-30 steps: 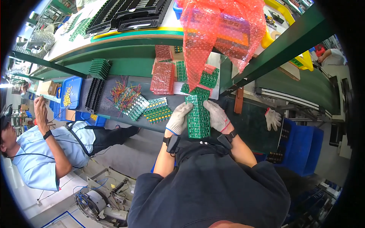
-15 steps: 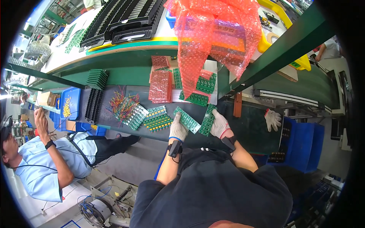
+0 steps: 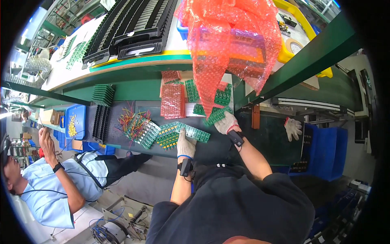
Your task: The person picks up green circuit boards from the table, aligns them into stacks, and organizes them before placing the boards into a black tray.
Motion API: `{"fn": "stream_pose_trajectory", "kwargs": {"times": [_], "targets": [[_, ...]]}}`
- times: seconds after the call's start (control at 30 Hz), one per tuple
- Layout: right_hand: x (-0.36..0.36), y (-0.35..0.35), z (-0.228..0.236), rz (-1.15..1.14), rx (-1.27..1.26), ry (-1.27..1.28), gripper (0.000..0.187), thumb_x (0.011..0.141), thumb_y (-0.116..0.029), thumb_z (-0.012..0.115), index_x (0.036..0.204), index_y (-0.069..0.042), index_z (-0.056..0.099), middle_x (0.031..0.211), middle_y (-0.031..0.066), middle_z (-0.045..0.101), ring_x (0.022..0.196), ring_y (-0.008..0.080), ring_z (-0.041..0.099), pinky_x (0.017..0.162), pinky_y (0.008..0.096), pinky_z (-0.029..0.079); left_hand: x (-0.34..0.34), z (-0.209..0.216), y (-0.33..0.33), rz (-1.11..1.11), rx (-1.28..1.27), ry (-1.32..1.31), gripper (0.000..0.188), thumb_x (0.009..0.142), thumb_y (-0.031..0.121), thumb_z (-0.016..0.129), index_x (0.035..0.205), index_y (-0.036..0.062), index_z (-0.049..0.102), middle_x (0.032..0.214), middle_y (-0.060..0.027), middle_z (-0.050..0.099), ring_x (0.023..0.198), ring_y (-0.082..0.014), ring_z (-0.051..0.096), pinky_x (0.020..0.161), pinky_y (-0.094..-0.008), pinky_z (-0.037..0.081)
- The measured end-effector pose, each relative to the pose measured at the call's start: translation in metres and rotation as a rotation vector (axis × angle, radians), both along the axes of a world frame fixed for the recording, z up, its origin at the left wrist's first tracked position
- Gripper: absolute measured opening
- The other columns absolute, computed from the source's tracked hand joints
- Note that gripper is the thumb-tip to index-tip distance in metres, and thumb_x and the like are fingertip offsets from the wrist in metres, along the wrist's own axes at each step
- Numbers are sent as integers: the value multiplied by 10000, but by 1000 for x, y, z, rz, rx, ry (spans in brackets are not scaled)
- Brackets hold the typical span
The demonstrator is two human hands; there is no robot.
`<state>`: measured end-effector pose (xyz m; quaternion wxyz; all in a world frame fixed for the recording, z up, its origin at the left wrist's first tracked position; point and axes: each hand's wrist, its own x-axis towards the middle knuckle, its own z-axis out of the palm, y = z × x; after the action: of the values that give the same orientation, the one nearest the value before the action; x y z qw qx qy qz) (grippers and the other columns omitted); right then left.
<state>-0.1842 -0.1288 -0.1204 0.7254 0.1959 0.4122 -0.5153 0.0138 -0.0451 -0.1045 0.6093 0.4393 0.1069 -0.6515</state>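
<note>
My left hand (image 3: pixel 185 144), in a white knit glove, grips a long green circuit board panel (image 3: pixel 198 133) by its left part. That panel overlaps a group of panels with yellow parts (image 3: pixel 167 137). Farther right, my gloved right hand (image 3: pixel 226 123) is closed on another green circuit board panel (image 3: pixel 214 116), slightly blurred, at the near edge of the stacked green panels (image 3: pixel 222 96). Left of that stack lies a bundle in red bubble wrap (image 3: pixel 172 101). Panels with red and yellow wires (image 3: pixel 140 129) lie to the left.
Red bubble wrap (image 3: pixel 211 53) hangs from the upper shelf over the stack. A green post (image 3: pixel 300 61) slants at the right. A loose white glove (image 3: pixel 292 128) lies by blue bins (image 3: pixel 325 152). Black racks (image 3: pixel 101 124) and a blue tray (image 3: pixel 76 122) stand left, near a co-worker (image 3: pixel 61 183).
My right hand has moved its panel away from me to the stack. The left hand has shifted slightly left, its panel now turned flatter and over the yellow-part panels.
</note>
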Motion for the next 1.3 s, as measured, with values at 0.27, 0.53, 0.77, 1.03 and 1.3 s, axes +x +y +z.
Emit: {"fn": "stream_pose_trajectory", "kwargs": {"times": [0.27, 0.53, 0.77, 1.03, 1.3], "targets": [[24, -13, -71, 218, -377, 362, 248, 998, -174, 468, 1184, -24, 536, 1246, 101, 566, 1131, 238, 567, 946, 369, 494, 0, 9, 2, -6, -71, 1, 84, 971, 182, 544, 968, 106, 581, 950, -21, 649, 871, -192, 653, 747, -340, 555], [6, -23, -118, 784, -705, 855, 179, 918, -81, 525, 1077, 1, 524, 1215, 157, 613, 1120, 251, 610, 942, 327, 503, -6, -6, -11, -79, -49, -39, 121, 972, 151, 526, 1045, 67, 573, 1009, -66, 640, 925, -224, 656, 818, -391, 567], [8, -23, -123, 336, -132, -30, 333, 929, -202, 533, 1170, 24, 487, 1307, 221, 528, 1143, 335, 590, 1009, 456, 462, -8, -10, -31, -157, -39, -159, 171, 971, 181, 530, 1076, 53, 575, 1028, -73, 637, 925, -224, 655, 794, -402, 572], [-22, -16, -173, 727, -641, 508, 405, 936, -241, 495, 1253, 9, 468, 1340, 212, 505, 1158, 329, 567, 1040, 451, 426, -31, -19, -61, -213, -17, -160, 192, 963, 213, 546, 1063, 55, 591, 961, -69, 637, 839, -192, 645, 695, -342, 566], [-32, 13, -132, 1033, -824, 964, 499, 961, -358, 492, 1323, -16, 472, 1381, 168, 488, 1220, 277, 515, 1066, 420, 393, -49, -97, -90, -499, -455, -1502, 203, 957, 223, 539, 1010, 43, 615, 919, -44, 660, 777, -216, 641, 640, -388, 515]]}}
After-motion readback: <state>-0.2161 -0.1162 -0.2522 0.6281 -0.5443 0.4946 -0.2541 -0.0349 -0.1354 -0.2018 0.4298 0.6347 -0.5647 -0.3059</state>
